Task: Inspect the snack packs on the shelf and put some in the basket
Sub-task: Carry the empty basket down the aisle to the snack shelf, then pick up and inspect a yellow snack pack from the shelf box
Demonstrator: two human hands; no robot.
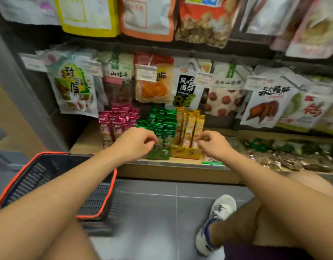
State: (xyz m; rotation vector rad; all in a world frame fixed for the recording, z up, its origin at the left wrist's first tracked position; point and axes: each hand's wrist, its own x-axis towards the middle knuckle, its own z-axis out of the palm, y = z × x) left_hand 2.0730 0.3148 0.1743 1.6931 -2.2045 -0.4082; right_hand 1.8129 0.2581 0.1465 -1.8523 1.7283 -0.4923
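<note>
On the low wooden shelf (162,171) stand three display boxes of small snack packs: pink packs (117,121), green packs (162,121) and yellow packs (190,126). My left hand (137,141) is at the left edge of the green packs, its fingers curled and fingertips against a front pack. My right hand (213,144) is at the right edge of the yellow packs, fingers curled too. Blur hides whether either hand grips a pack. The dark basket with an orange rim (98,215) sits on the floor under my left forearm.
Larger snack bags (152,81) hang on hooks in rows above the small packs. Loose wrapped snacks (285,158) lie along the shelf to the right. My knees and a white shoe (216,224) are over the grey tiled floor. A grey shelf post (30,102) stands at left.
</note>
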